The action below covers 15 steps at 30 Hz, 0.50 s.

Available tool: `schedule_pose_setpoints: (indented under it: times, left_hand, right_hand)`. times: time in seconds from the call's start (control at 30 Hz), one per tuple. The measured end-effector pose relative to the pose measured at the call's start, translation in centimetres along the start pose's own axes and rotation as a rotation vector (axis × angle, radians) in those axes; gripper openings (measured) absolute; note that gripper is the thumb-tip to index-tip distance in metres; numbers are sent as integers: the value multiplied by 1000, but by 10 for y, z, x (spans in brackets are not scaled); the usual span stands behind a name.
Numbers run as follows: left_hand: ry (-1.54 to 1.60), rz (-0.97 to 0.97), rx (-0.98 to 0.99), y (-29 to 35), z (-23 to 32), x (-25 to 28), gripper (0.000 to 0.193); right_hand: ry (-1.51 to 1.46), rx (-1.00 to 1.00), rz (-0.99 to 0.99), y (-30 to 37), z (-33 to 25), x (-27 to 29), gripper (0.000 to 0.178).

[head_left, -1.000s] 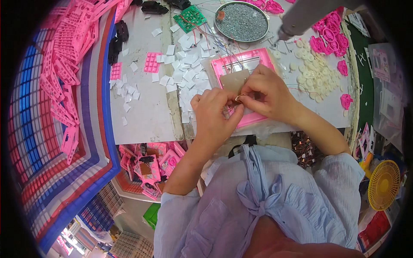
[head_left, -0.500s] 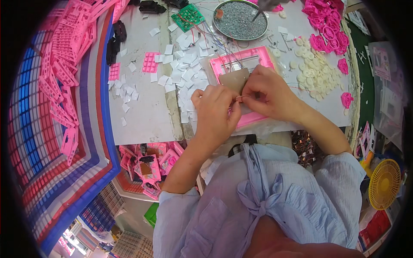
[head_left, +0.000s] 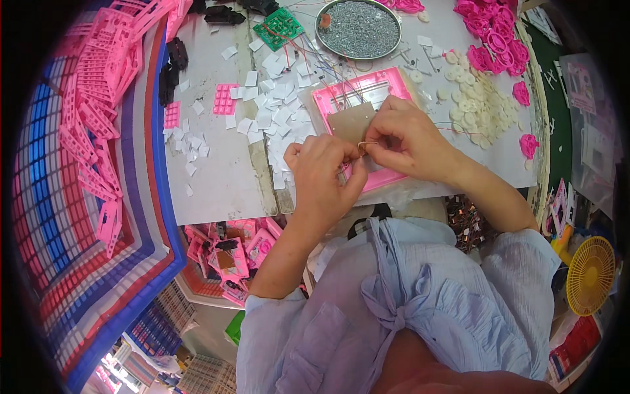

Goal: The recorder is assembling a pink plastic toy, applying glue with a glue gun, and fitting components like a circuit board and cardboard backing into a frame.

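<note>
A pink plastic casing (head_left: 386, 177) lies face down in front of me, with a brown board (head_left: 351, 122) inside it and several thin wires running from its far part. Over the casing's near half, both hands meet fingertip to fingertip. My left hand (head_left: 326, 172) is closed in a pinch at one end of a short, looped thin wire (head_left: 367, 143). Pinched on the same wire from the other side is my right hand (head_left: 408, 143), its fingers curled beside the brown board. The fingers partly hide the wire's ends.
A round dish of small screws (head_left: 358, 29) stands beyond the casing, near a green circuit board (head_left: 279, 29). White paper squares (head_left: 279, 111) lie to the left, cream discs (head_left: 482, 108) and bright pink rings (head_left: 492, 39) to the right. Pink frames (head_left: 108, 72) pile at far left.
The wire between my fingers now shows as a clearer loop, and my hands have shifted only slightly. A dark, thin-tipped object over the screw dish has gone from view.
</note>
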State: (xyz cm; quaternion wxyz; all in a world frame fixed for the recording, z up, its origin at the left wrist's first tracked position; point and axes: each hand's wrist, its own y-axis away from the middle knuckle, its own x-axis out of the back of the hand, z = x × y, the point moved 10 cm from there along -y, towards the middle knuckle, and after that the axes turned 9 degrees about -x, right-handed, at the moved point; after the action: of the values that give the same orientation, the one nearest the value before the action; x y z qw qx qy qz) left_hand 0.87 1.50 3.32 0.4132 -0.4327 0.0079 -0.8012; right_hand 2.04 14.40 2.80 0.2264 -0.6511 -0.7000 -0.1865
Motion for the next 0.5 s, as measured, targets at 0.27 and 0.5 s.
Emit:
schedule_pose_setpoints:
  times: [0.27, 0.5]
  left_hand:
    - [41, 34, 6, 3, -3, -2, 13]
    - [32, 33, 8, 3, -2, -1, 13]
  right_hand:
    - [8, -7, -36, 1, 1, -3, 9]
    - [-7, -22, -11, -1, 0, -1, 13]
